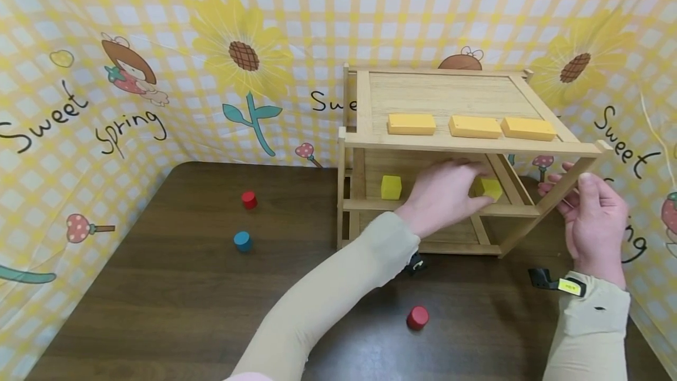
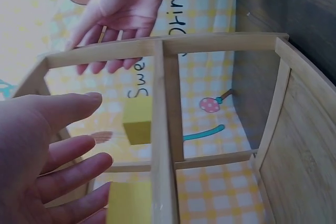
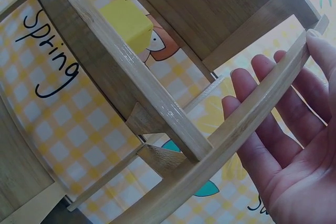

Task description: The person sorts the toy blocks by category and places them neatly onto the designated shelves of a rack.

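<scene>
A wooden shelf rack (image 1: 476, 147) with several levels stands at the right of the table. My left hand (image 1: 446, 193) reaches into its middle level, between two yellow cubes, one on the left (image 1: 391, 187) and one on the right (image 1: 492, 189). In the left wrist view the fingers of this hand (image 2: 79, 166) are spread and slightly bent, with nothing between thumb and fingers. At the rack's right front post, my right hand (image 1: 595, 216) holds the wood, its thumb on one side and its fingers (image 3: 262, 66) behind.
Three yellow rectangular blocks (image 1: 411, 124) lie in a row along the front of the top board. On the dark table are a red cylinder (image 1: 249, 200) and a blue cylinder (image 1: 243, 241) at left, plus another red cylinder (image 1: 418, 317) in front. Checked cloth (image 1: 307, 28) surrounds the table.
</scene>
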`<state>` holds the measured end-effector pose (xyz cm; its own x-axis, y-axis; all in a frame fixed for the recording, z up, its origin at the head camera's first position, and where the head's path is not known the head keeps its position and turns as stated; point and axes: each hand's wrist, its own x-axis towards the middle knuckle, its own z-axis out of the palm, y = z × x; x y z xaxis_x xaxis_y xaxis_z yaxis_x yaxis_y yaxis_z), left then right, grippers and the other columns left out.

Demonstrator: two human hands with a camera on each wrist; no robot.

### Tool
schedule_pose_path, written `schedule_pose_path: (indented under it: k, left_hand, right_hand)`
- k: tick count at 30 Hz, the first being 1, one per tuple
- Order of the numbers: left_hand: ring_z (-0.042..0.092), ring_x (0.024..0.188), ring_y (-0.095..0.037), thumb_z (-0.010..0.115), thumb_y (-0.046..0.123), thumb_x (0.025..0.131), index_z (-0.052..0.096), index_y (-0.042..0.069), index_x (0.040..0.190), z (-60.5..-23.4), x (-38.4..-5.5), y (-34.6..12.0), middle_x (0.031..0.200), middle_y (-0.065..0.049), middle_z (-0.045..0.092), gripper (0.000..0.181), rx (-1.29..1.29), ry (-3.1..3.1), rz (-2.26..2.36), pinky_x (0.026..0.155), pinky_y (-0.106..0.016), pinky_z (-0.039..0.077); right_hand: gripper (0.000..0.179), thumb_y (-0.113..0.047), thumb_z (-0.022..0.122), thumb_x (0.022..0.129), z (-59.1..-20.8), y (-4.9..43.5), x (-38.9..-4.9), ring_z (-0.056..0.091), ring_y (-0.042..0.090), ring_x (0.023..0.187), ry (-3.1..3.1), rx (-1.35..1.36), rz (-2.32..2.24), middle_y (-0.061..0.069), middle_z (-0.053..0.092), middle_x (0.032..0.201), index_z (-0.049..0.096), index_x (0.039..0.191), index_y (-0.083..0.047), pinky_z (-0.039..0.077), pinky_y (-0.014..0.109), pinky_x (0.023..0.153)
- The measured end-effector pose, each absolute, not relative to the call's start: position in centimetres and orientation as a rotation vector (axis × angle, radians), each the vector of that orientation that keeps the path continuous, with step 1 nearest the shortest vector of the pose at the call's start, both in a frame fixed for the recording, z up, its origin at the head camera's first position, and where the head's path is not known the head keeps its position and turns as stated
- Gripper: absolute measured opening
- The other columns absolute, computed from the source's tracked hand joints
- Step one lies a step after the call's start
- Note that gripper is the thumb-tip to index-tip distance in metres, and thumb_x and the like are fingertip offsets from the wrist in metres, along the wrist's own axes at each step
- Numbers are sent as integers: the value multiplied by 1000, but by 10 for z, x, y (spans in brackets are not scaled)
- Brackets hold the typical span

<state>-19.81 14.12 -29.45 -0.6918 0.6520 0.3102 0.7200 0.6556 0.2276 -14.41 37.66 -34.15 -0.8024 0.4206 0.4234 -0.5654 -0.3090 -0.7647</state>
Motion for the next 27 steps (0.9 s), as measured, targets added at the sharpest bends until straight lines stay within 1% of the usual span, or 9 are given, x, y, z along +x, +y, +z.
schedule_pose_path:
  k: [1, 3, 4, 7, 10, 13, 16, 21, 27]
  left_hand:
    - [64, 86, -4, 67, 53, 96, 66, 24, 136, -294, -197, 138, 112, 11, 72, 50, -1125, -2663, -513, 60, -18, 49]
    - [66, 91, -5, 67, 52, 96, 66, 22, 136, -295, -194, 130, 116, 10, 71, 50, -1141, -2631, -543, 63, -19, 50]
    - [66, 96, -6, 68, 51, 96, 67, 22, 135, -295, -192, 126, 120, 9, 70, 49, -1149, -2602, -564, 67, -19, 51]
    - [66, 104, -7, 70, 49, 95, 69, 20, 131, -297, -187, 113, 123, 9, 70, 46, -1174, -2519, -648, 75, -19, 52]
    - [65, 98, -5, 72, 45, 95, 70, 18, 128, -301, -182, 101, 121, 7, 71, 43, -1196, -2427, -741, 78, -18, 51]
    - [65, 98, -5, 72, 44, 95, 71, 17, 126, -304, -178, 90, 120, 5, 71, 41, -1205, -2372, -844, 81, -17, 49]
    - [64, 106, -6, 73, 42, 95, 71, 17, 125, -306, -172, 79, 119, 5, 70, 39, -1214, -2317, -981, 88, -16, 47]
    - [63, 108, -5, 78, 36, 93, 72, 15, 123, -309, -163, 57, 117, 7, 71, 37, -1200, -2203, -1174, 91, -17, 46]
    - [61, 113, -1, 81, 34, 90, 73, 15, 121, -307, -154, 27, 118, 7, 71, 37, -1117, -2110, -1232, 97, -21, 46]
  right_hand:
    - [41, -11, 63, 102, -342, 376, -144, 73, 31, 84, -1329, 195, 2132, 24, 72, 97, 56, 124, 23, 61, 35, 78]
    - [40, -11, 62, 103, -342, 377, -144, 73, 30, 85, -1336, 199, 2124, 24, 72, 99, 57, 124, 22, 61, 35, 78]
    - [40, -11, 62, 103, -342, 377, -144, 74, 30, 86, -1339, 199, 2118, 25, 72, 99, 57, 124, 22, 61, 35, 78]
    - [41, -11, 62, 103, -342, 377, -144, 73, 31, 86, -1324, 201, 2126, 25, 71, 99, 56, 125, 23, 61, 35, 78]
    - [42, -11, 64, 102, -342, 376, -144, 73, 32, 86, -1307, 193, 2141, 25, 71, 97, 55, 124, 23, 61, 36, 77]
    - [44, -12, 65, 101, -342, 376, -144, 73, 32, 85, -1300, 171, 2145, 25, 71, 96, 56, 124, 23, 61, 36, 78]
    - [45, -15, 66, 101, -343, 376, -144, 73, 31, 85, -1329, 139, 2107, 25, 72, 97, 56, 123, 23, 61, 35, 77]
    - [45, -15, 65, 101, -343, 376, -145, 73, 30, 85, -1357, 133, 2075, 24, 72, 98, 56, 123, 23, 61, 34, 77]
    - [47, -16, 67, 100, -342, 375, -146, 73, 30, 82, -1355, 110, 2069, 25, 71, 98, 56, 123, 24, 61, 34, 75]
